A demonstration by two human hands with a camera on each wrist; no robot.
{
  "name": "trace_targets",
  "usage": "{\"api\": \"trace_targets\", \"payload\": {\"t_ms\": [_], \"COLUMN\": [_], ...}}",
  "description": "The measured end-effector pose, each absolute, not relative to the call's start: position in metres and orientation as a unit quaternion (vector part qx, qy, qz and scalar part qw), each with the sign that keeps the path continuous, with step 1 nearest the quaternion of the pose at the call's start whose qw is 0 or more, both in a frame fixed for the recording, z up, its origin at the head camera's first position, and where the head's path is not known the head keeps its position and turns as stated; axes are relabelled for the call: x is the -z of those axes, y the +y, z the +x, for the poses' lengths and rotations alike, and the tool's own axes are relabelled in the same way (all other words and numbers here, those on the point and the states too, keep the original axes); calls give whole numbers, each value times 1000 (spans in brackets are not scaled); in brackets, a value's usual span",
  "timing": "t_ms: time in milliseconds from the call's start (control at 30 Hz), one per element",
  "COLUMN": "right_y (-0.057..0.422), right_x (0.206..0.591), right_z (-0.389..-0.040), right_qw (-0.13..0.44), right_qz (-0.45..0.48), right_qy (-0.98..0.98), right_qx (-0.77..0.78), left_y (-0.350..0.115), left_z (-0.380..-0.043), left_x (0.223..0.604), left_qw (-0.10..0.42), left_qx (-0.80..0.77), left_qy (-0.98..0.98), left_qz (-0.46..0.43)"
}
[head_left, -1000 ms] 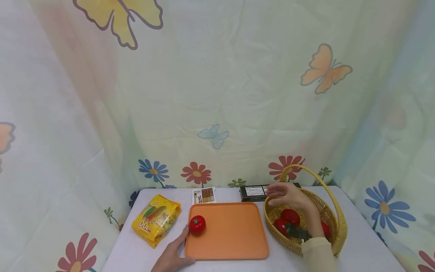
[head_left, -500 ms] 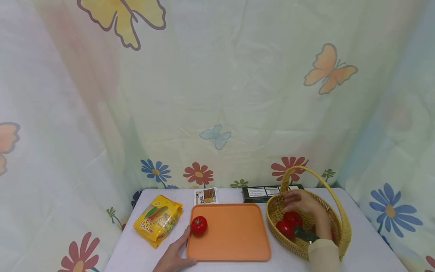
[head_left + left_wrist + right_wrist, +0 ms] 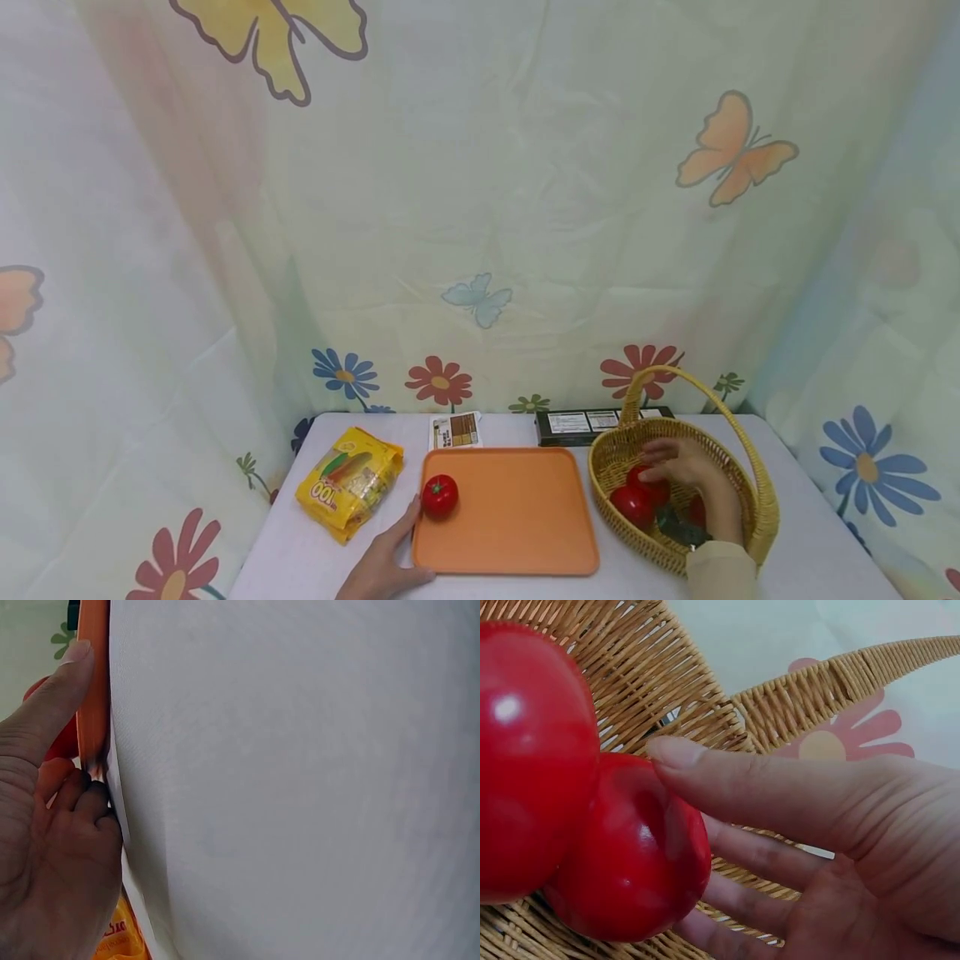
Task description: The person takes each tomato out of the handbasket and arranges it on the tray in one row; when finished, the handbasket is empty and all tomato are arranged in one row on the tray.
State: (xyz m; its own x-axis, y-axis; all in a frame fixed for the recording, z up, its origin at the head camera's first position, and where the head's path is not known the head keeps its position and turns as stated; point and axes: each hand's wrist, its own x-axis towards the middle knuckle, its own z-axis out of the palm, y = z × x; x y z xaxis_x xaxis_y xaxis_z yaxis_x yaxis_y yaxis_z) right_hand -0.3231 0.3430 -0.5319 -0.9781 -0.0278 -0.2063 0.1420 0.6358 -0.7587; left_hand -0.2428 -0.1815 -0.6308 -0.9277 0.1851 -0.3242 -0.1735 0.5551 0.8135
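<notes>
Dips the right hand [image 3: 692,471] into the wicker basket [image 3: 613,465] at the lower right of the head view, down from over the rim's left side a second ago to the fruit inside. Rests the thumb on the upper right of a round red fruit [image 3: 634,862], left of centre in the right wrist view, with the other fingers passing behind it and their tips hidden; cannot tell whether fully gripped or merely touched. Shows a second red fruit [image 3: 529,765] against it at that view's left edge. Reaches in from the bottom right of the head view, with fingers pointing left.

Keeps the left hand [image 3: 381,560], bottom centre-left, at the lower left corner of the orange tray [image 3: 517,521], as a second ago, with thumb at the near edge and forefinger extended up the left side. Leaves a tomato [image 3: 439,497] unmoved on the tray's left side, near the forefinger. Shows a yellow bag [image 3: 351,483] farther left and a dark box [image 3: 567,423] behind, both unshifted.
</notes>
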Motion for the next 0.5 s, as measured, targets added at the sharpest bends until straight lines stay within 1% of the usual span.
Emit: {"api": "trace_targets", "payload": {"t_ms": [233, 500], "right_y": [347, 347], "right_x": [538, 545], "right_z": [-321, -320], "right_qw": [137, 143], "right_qz": [73, 67], "right_qy": [891, 901], "right_qx": [427, 404], "left_y": [-180, -179], "left_z": [-244, -243], "left_x": [632, 634], "left_qw": [192, 193], "left_qx": [-478, -466], "left_qy": [857, 863], "left_qz": [-5, -19]}}
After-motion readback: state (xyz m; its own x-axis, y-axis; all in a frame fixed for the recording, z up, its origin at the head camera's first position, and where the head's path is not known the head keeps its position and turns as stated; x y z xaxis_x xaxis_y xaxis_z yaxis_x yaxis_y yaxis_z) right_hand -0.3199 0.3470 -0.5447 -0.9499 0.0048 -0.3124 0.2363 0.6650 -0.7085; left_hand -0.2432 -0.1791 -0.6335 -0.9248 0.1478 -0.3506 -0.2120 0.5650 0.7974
